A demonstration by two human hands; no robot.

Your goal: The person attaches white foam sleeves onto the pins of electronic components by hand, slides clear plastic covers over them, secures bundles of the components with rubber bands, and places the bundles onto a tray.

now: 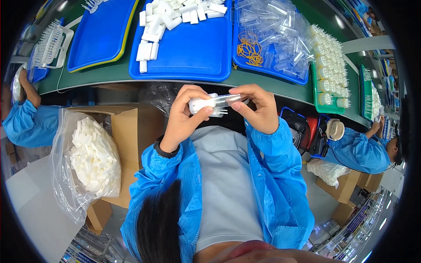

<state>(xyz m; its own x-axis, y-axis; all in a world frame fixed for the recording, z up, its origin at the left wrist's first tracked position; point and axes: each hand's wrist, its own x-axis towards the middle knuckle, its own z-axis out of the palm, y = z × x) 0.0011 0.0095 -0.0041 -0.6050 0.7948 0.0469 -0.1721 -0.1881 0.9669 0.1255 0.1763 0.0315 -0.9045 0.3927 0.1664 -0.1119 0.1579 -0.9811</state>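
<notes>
In front of my chest, over the near edge of the table, my left hand [180,117] is closed on a small white plastic piece [201,104]. Thin white prongs [219,112] stick out just below it; whether they belong to the same piece I cannot tell. My right hand [262,109] pinches a clear plastic sleeve [226,100] between thumb and fingers. The sleeve's left end meets the white piece, and my fingers hide part of both. Beyond my hands, white blocks [160,22] lie heaped in a blue tray [188,63].
Clear sleeves [280,35] and yellow rubber bands [250,50] fill another blue tray [280,79]. Pronged white parts [329,65] stand in a green tray [315,98]. At left, a bag of white pieces [94,158] sits in a cardboard box [125,149]. Co-workers' blue sleeves [37,125] show at both sides.
</notes>
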